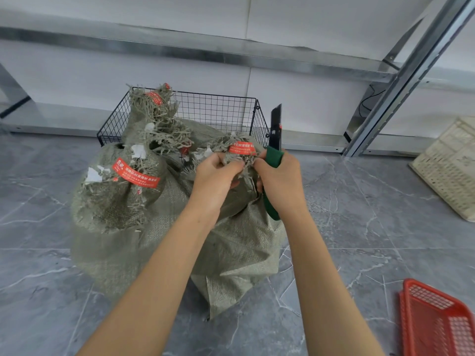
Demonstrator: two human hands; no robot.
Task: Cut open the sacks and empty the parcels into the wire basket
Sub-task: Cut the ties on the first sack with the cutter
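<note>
On a grey marble-patterned floor (359,227), a person bends over three grey-green woven sacks grouped in front of a black wire basket (218,109) that stands against the wall. The left hand (216,173) has its fingers (231,166) curled in, pinching the frayed, bunched neck of the nearest sack (239,240) just below a red seal tape (243,147). The right hand (280,181) is wrapped round the green handle of a utility knife (276,129), its black blade housing pointing straight up beside the basket's right end; the knuckles sit against the same sack neck, close to the left hand. A second sack (115,206), also bound with red tape, stands to the left and touches the first. A third sack (154,116) rises behind them at the basket's left front corner; whether it stands inside the basket cannot be told. A red plastic tray (437,319) lies at lower right, a cream slatted crate (449,165) leans further back, and a galvanised shelf frame (411,73) runs along the wall.
</note>
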